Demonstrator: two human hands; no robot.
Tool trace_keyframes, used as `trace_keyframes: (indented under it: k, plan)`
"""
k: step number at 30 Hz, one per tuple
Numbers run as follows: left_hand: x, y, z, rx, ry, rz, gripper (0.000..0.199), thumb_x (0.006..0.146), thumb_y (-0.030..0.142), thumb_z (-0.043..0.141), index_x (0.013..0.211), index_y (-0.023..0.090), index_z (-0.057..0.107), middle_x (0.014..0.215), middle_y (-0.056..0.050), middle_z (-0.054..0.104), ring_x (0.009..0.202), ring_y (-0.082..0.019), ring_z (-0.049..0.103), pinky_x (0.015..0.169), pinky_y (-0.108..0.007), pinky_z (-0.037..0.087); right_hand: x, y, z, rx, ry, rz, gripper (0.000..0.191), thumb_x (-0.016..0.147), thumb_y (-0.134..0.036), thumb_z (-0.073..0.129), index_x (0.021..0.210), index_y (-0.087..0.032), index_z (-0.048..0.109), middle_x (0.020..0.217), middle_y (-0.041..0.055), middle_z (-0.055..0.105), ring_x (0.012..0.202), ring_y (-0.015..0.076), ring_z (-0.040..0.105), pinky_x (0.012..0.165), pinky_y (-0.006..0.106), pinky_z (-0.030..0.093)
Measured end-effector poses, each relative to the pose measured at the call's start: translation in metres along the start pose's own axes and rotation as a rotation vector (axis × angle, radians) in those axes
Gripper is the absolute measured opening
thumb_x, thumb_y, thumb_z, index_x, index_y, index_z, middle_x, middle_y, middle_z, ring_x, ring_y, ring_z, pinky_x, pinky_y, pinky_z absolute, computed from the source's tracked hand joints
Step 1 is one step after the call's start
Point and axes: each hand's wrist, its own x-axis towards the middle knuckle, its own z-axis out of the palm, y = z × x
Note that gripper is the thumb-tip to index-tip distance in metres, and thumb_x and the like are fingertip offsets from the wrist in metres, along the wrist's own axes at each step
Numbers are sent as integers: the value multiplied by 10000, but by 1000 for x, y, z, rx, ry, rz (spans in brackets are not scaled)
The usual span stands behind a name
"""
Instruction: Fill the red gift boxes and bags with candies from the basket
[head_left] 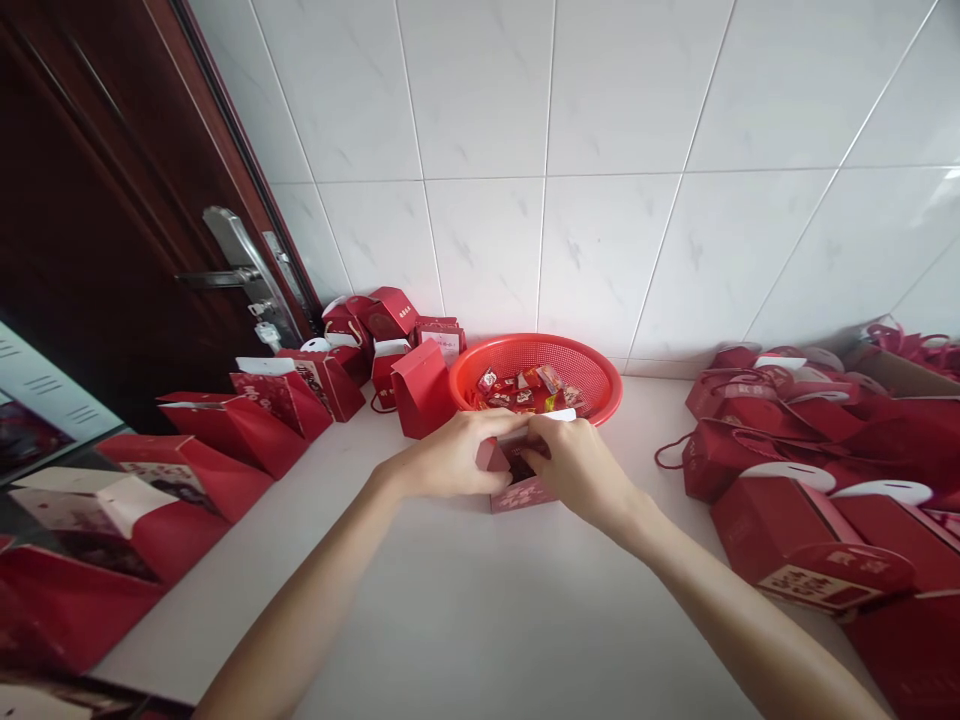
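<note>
A small red and pink paper gift box (pixel 525 494) stands on the white tabletop in front of me, its top uncovered and a white flap edge showing at the back. My left hand (pixel 469 450) grips it from the left, fingers curled over the side and rear edge. From the right, my right hand (pixel 577 465) is closed on the box's rim, its fingertips bent down at the opening. What lies inside the box is mostly dark and hidden by my fingers. Just behind it, a red plastic colander basket (pixel 611 385) holds several wrapped candies (pixel 525 380).
Red gift boxes (pixel 420 390) and open paper bags (pixel 232 430) line the table's left side. More red boxes with white handles (pixel 795 520) crowd the right, near a cardboard carton (pixel 900 365). Behind are a tiled wall (pixel 615 240) and a dark door (pixel 97 150).
</note>
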Motion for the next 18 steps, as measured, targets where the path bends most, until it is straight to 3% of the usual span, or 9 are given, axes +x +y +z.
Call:
trace_keyframes:
  k: [7,11,18]
  plan:
    - [-1,0,-1,34,10,-17,662,756,94,659,1392,265,590,1320,-36,675,1259,-259,610,1058,-368,505,1,1,-5,231,-59,-78,328,761,50,521,889,-167,732,928,52,782,838,181,709,717,254,526]
    - [-1,1,-2,29,-1,-21,642,751,82,647,1368,254,610,1338,-47,667,1279,-266,598,1082,-384,493,0,8,-8,307,-8,-46,273,798,-18,525,881,-178,730,851,34,769,778,180,701,693,269,530]
    - [-1,-1,-1,7,-2,-9,685,754,96,675,1408,272,571,1387,-39,639,1275,-250,599,1088,-383,479,-3,0,-8,76,9,-119,302,820,3,462,720,-176,683,727,23,696,649,142,605,594,246,408]
